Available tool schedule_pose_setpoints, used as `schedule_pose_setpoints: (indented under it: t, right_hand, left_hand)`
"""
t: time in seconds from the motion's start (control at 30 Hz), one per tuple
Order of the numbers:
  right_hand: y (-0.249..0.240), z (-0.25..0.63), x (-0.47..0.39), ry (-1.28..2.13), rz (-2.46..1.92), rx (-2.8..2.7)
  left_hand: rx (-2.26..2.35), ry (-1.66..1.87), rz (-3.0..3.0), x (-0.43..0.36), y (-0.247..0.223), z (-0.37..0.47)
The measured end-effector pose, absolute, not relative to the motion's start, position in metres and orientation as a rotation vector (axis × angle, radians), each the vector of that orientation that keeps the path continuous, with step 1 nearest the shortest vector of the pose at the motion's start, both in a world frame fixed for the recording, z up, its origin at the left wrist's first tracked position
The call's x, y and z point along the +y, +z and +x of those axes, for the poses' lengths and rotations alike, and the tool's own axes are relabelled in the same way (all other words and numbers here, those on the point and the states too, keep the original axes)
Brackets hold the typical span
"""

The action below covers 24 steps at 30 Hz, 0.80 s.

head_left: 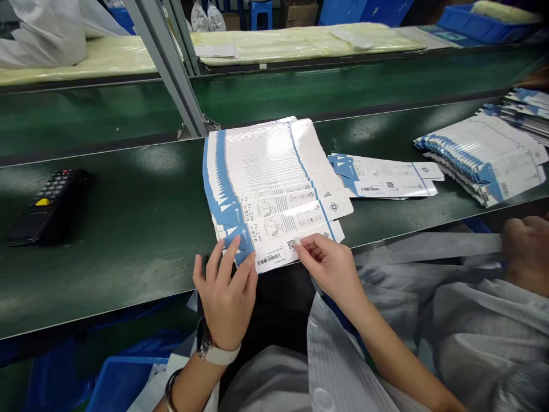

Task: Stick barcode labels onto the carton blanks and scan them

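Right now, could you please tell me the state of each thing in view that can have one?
Fanned stack of cards: spread in overlapping rows on the green belt.
Front card: flat, at the belt's near edge, touched by both hands.
Left hand: fingers spread, resting on the front card's blue end.
Right hand: fingertips pinching the front card's edge.
Small card pile: flat, slightly fanned.
Right-side card stack: fanned.
Handheld scanner: lying flat, screen dark.

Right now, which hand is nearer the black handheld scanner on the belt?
Left. The left hand rests on the blue end of the fanned card stack, on the side toward the scanner but well apart from it. The right hand pinches the nearest card's label, farther away.
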State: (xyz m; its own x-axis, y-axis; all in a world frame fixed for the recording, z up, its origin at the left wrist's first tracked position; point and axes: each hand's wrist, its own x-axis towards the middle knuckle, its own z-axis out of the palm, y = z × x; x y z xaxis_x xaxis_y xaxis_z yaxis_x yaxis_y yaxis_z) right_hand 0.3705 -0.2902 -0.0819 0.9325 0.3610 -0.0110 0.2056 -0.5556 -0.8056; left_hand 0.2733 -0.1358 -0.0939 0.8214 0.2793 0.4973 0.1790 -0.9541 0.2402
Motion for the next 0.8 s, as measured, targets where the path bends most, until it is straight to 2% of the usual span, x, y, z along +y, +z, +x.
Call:
schedule_pose_setpoints:
  t: [0.1,0.43,0.67,0.8]
  right_hand:
    - [-0.084,0.371,-0.29,0.21,-2.167,-0.4]
    - [-0.085,0.374,-0.291,0.239,-2.123,-0.407]
    - [-0.087,0.373,-0.289,0.205,-2.122,-0.416]
    - [-0.086,0.382,-0.305,-0.093,-2.212,-0.365]
  left_hand:
    - [0.393,0.801,2.854,-0.148,-0.099,0.269]
    - [0.284,0.396,3.097,-0.184,-0.104,0.272]
    - [0.204,0.397,3.069,-0.201,-0.109,0.298]
    - [0.172,0.422,3.079,-0.199,-0.112,0.297]
